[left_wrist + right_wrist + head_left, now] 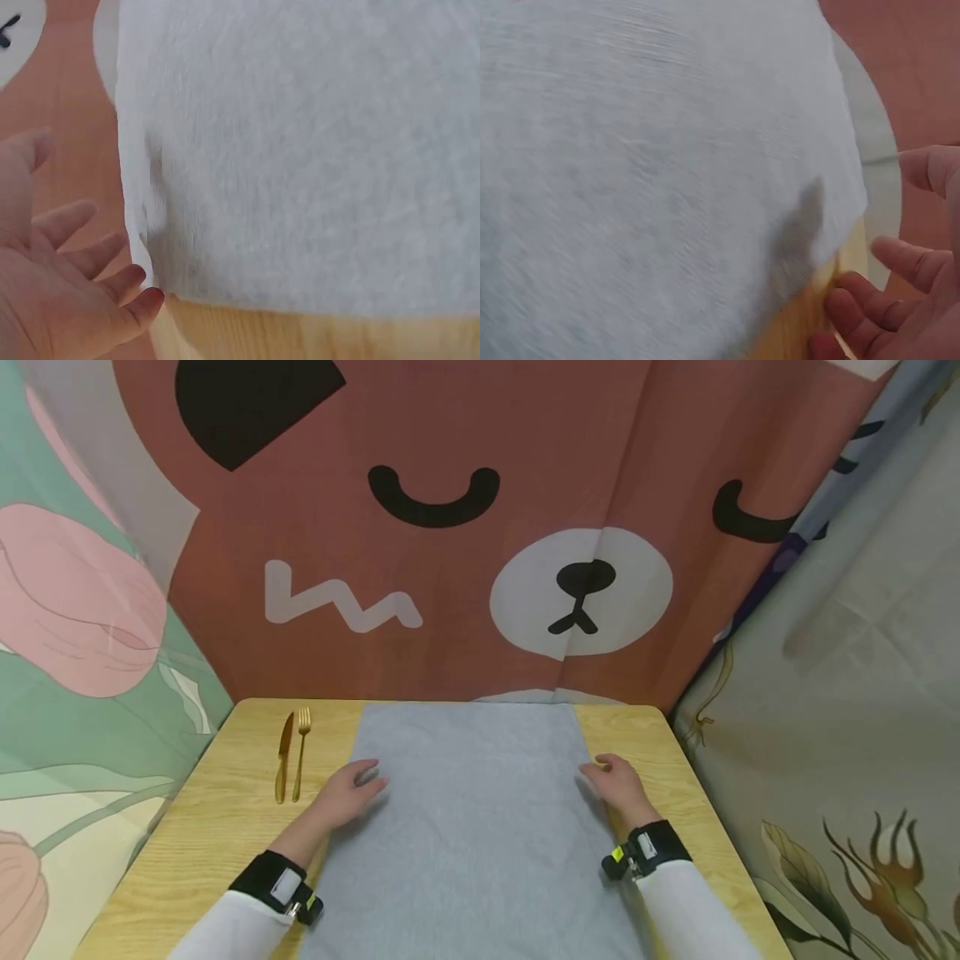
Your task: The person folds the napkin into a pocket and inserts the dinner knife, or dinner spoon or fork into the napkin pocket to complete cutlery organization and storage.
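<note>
A light grey-blue cloth (pixel 472 827) lies flat down the middle of the wooden table, its far end at the back edge. My left hand (pixel 348 795) hovers at the cloth's left side with relaxed fingers and nothing in them. In the left wrist view, the fingertips (pixel 146 300) are beside a corner of the cloth (pixel 315 165); I cannot tell whether they touch it. On the opposite side, my right hand (pixel 618 787) is by the cloth's right edge, fingers loosely bent. The right wrist view has that hand (pixel 907 300) apart from the cloth (pixel 667 165), holding nothing.
To the left of the cloth, a gold knife (pixel 283 760) and a gold fork (pixel 302 756) lie side by side on the table (pixel 195 827). A brown curtain with a bear print (pixel 450 560) hangs behind the table, and patterned curtains (pixel 847 693) flank it.
</note>
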Demonstrator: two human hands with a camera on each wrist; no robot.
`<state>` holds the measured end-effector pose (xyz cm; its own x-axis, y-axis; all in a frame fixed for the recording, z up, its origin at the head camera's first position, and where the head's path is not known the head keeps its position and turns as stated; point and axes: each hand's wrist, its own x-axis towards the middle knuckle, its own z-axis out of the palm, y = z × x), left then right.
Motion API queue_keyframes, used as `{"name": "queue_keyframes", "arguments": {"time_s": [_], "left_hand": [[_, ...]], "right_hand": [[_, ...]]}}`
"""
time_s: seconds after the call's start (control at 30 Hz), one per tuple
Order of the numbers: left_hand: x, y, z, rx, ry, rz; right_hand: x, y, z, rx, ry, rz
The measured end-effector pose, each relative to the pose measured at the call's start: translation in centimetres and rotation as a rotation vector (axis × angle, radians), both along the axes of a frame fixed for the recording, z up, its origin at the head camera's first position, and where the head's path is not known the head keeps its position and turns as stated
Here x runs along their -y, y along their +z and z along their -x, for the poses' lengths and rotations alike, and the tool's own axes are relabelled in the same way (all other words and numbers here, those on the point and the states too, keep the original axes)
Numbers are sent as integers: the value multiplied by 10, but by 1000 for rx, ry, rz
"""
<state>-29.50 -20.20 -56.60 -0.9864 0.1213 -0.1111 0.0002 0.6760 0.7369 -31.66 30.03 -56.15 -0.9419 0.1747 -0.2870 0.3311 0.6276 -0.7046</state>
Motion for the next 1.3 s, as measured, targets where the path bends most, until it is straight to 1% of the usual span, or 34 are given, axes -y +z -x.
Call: {"name": "queue_keyframes", "arguments": {"time_s": [0.07, 0.13, 0.23, 0.33, 0.47, 0.6, 0.77, 0.83, 0.93, 1.03, 1.1, 1.17, 1.3], "left_hand": [[7, 2, 3, 35, 68, -84], [13, 4, 4, 65, 122, -155], [21, 8, 6, 103, 183, -239], [28, 12, 8, 169, 216, -343], [35, 12, 10, 275, 253, -497], [39, 11, 13, 342, 284, -573], [45, 13, 19, 389, 285, -618], [46, 14, 21, 402, 298, -640], [46, 13, 25, 418, 327, -655], [47, 14, 26, 433, 353, -650], [47, 14, 27, 434, 362, -627], [47, 15, 27, 432, 347, -601], [46, 18, 29, 416, 289, -548]], "right_hand": [[-6, 3, 1, 23, -13, 4], [-12, 6, 1, 59, -21, 0], [-20, 8, 1, 131, -39, 10], [-26, 10, 1, 183, -59, 57], [-31, 9, 3, 216, -81, 101], [-33, 6, 6, 240, -92, 118], [-32, 11, 7, 268, -88, 142], [-31, 13, 8, 279, -91, 153], [-32, 11, 11, 287, -90, 166], [-32, 10, 14, 290, -82, 175], [-32, 10, 15, 293, -76, 183], [-31, 10, 16, 301, -84, 193], [-28, 11, 19, 308, -108, 215]]}}
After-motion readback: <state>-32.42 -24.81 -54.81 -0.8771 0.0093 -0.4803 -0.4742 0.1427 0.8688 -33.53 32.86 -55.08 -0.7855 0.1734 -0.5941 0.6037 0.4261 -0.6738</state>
